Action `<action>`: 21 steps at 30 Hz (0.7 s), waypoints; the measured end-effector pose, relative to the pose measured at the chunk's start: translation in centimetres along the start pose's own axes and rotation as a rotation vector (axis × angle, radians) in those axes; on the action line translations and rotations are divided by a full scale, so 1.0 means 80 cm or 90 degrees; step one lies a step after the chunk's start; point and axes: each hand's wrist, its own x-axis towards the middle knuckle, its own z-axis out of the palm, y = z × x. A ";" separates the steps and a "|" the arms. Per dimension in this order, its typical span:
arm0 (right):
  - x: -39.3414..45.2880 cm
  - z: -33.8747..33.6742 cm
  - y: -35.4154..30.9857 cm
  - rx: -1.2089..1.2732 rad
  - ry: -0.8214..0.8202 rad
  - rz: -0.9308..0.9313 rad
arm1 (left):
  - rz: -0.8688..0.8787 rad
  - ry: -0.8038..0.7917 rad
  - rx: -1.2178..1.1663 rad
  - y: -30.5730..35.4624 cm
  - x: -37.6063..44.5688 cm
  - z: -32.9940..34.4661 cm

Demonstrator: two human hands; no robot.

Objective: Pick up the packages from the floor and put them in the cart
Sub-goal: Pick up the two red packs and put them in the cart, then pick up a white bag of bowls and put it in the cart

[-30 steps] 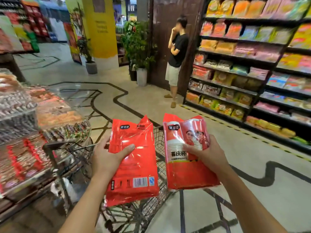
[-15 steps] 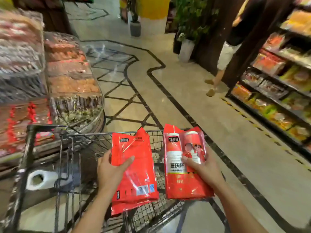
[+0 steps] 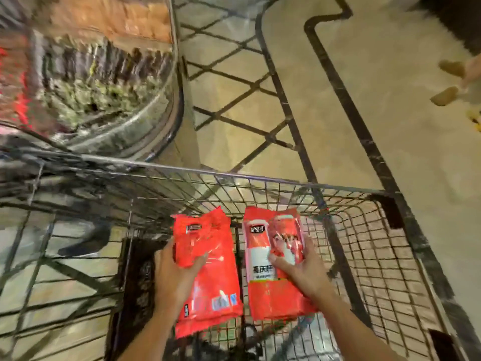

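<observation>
Two red packages held over the wire cart (image 3: 286, 183). Left hand (image 3: 173, 277) grips the plain package (image 3: 208, 269). Right hand (image 3: 307, 272) grips the printed package (image 3: 270, 256).

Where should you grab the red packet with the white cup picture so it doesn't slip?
Probably around its middle, from the right edge, as the right hand does: thumb on the printed front, fingers around the edge. The red packet is flat, long and looks glossy, so a mid-length pinch should keep it balanced over the cart.

Shop: wire cart (image 3: 260, 178), glass bulk-snack display case (image 3: 104, 82), patterned tile floor (image 3: 390, 126).
</observation>
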 end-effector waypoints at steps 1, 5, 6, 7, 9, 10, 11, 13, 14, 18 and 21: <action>0.013 0.009 0.004 -0.013 -0.006 -0.002 | 0.005 -0.005 0.009 -0.009 0.009 0.011; 0.046 0.046 0.028 -0.078 -0.031 0.002 | 0.012 -0.010 0.059 -0.007 0.018 0.037; 0.052 0.054 0.036 -0.089 -0.019 -0.007 | 0.016 -0.013 0.075 -0.010 0.021 0.044; 0.056 0.061 0.042 -0.095 -0.003 -0.017 | 0.015 -0.014 0.095 -0.013 0.023 0.047; 0.066 0.071 0.055 -0.100 0.002 -0.028 | 0.013 -0.024 0.144 -0.017 0.028 0.053; 0.068 0.075 0.058 -0.111 -0.003 -0.034 | 0.014 -0.032 0.163 -0.019 0.031 0.055; 0.068 0.078 0.056 -0.135 0.000 -0.038 | 0.012 -0.039 0.183 -0.016 0.032 0.055; 0.067 0.079 0.044 -0.249 0.008 -0.036 | 0.006 -0.050 0.225 -0.010 0.032 0.055; 0.064 0.076 0.034 -0.313 0.003 -0.020 | 0.011 -0.056 0.243 -0.002 0.027 0.053; 0.034 0.049 -0.033 -0.414 0.033 -0.067 | 0.150 -0.052 0.304 0.056 -0.022 0.010; -0.008 0.038 -0.103 -0.474 0.033 -0.193 | 0.248 -0.018 0.370 0.103 -0.062 -0.067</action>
